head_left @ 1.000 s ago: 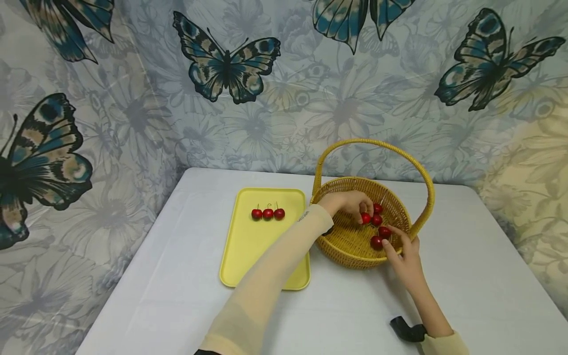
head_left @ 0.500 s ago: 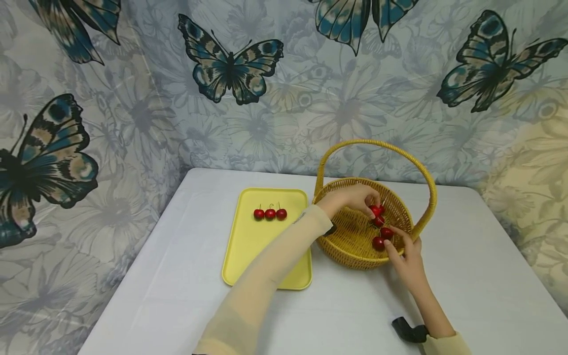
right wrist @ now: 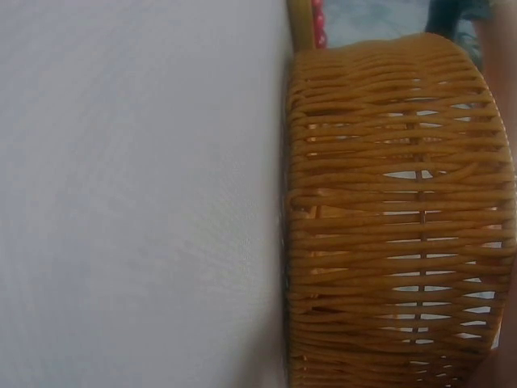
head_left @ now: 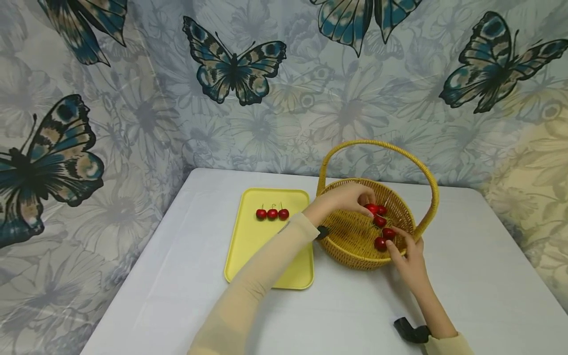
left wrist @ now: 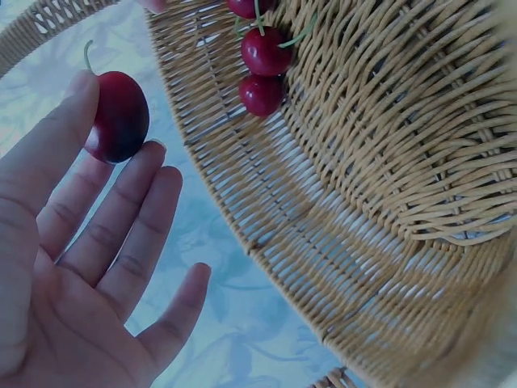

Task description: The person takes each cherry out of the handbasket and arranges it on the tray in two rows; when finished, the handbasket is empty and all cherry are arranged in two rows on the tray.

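My left hand (head_left: 348, 199) pinches a red cherry (left wrist: 119, 117) between thumb and fingers, its green stem pointing up. In the head view this hand reaches across, over the yellow wicker basket (head_left: 343, 246). Several more cherries lie along the basket's right inner side, among them one cherry (head_left: 380, 244) at the front. My right hand (head_left: 411, 261) lies over the basket's front right rim, thumb and index fingertips right beside the front cherries. Whether it grips a cherry or the rim I cannot tell. The right wrist view is mostly woven wall (right wrist: 396, 218).
A yellow tray (head_left: 262, 251) with a row of 3 cherries (head_left: 272, 214) stands left of the basket, partly under my left sleeve. The basket's tall handle (head_left: 377, 142) arches over it. White cloth covers the table (head_left: 168, 276); butterfly-patterned fabric (head_left: 288, 123) hangs behind.
My left hand, with the cherry, has shifted towards the far right cherries, then slightly back left, its wrist now further left. The right hand keeps its place at the rim.
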Demonstrator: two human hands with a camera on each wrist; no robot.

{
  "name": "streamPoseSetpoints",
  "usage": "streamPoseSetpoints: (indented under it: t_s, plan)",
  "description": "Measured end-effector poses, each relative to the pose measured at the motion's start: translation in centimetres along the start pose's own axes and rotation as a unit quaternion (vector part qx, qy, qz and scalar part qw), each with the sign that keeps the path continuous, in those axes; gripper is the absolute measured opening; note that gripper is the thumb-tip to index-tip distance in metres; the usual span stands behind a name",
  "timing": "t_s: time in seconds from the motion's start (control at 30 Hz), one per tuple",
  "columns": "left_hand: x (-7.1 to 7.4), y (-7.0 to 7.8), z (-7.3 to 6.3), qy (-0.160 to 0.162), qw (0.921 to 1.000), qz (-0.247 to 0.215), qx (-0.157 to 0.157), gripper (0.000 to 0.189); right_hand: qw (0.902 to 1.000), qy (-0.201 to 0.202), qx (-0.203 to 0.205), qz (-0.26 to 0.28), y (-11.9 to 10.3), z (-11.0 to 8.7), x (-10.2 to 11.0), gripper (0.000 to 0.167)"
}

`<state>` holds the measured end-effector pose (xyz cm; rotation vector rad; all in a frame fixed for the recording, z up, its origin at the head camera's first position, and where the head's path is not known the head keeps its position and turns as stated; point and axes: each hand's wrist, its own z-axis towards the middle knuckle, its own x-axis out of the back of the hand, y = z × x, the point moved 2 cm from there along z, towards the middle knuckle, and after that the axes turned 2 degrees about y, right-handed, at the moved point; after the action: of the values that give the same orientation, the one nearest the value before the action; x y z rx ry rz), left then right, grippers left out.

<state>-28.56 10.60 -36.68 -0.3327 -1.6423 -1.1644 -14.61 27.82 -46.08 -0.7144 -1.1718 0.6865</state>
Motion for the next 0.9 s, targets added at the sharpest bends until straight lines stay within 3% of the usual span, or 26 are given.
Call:
streamPoseSetpoints:
  t_s: [0.3,0.63,0.9]
  plan:
    - [0.4,-0.2,-3.2,0.056,0.9980,-0.028,-0.012,0.029,1.0000,0.001,0.004,0.005,0.1,0.0,-0.1,0.047]
    - [0.2,-0.9,-5.8,0.116,0.9904,-0.069,-0.029,0.027,1.0000,-0.002,-0.002,0.004,0.1,0.1,-0.1,0.048]
    - [0.3,-1.5,-7.9,0.130,0.9867,-0.091,-0.034,0.036,1.0000,-0.002,-0.003,0.004,0.0,0.2,-0.1,0.048]
